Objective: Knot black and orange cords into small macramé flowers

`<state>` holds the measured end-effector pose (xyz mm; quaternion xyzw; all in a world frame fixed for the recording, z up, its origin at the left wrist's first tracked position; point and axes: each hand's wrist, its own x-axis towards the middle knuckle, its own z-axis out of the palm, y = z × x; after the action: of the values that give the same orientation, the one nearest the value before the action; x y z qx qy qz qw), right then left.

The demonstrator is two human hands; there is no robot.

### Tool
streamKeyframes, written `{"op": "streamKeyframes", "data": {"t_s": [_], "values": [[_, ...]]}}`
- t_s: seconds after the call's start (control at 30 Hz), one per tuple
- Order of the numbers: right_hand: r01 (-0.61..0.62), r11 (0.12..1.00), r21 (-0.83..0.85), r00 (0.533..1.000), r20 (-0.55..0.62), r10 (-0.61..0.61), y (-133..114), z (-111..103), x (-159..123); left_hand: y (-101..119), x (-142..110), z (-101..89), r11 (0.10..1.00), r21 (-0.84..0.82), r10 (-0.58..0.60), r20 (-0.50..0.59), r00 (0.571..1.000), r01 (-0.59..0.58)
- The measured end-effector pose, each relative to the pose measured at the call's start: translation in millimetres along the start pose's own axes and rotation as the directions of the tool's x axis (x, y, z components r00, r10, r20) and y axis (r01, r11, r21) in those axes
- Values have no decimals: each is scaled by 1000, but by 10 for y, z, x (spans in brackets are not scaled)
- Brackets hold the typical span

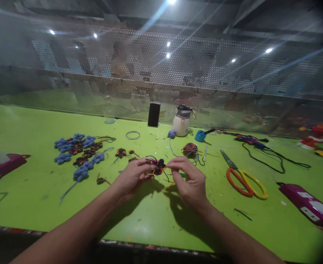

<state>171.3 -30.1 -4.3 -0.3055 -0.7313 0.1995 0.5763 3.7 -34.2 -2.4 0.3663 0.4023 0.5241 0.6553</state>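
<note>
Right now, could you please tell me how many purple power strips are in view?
2: the left strip and the right strip, each at its edge of the picture.

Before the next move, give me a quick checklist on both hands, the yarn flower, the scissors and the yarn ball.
1. Left hand has the yarn flower: ok, thumb and fingers grip its left side.
2. Right hand has a strand or tool: cannot tell; its fingertips are bunched at the flower's right, but what they hold is too small to make out.
3. Yarn ends tidy: not ok, loose ends stick out from the flower.
4. Scissors away from the hands: ok, they lie to the right of the right hand.
5. Yarn ball off the flower: ok, it sits on the table beyond the right hand.
</note>
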Motion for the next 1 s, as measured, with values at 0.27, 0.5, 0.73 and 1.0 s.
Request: {"op": "streamKeyframes", "data": {"t_s": [0.27,0.5,0.73,1.0], "values": [[-384,923,38,902,232,365,114,13,83,-98,-1,21,983,185,-25,193,981,-12],[-528,760,378,845,144,515,165,52,30,-120,0,39,977,208,-74,154,985,41],[-600,689,407,792,177,584,103,-8,71,-112,2,20,979,203,-49,127,991,23],[-249,949,194,963,153,221,61,-50,77,-65,22,-3,984,171,-60,111,992,40]]}}
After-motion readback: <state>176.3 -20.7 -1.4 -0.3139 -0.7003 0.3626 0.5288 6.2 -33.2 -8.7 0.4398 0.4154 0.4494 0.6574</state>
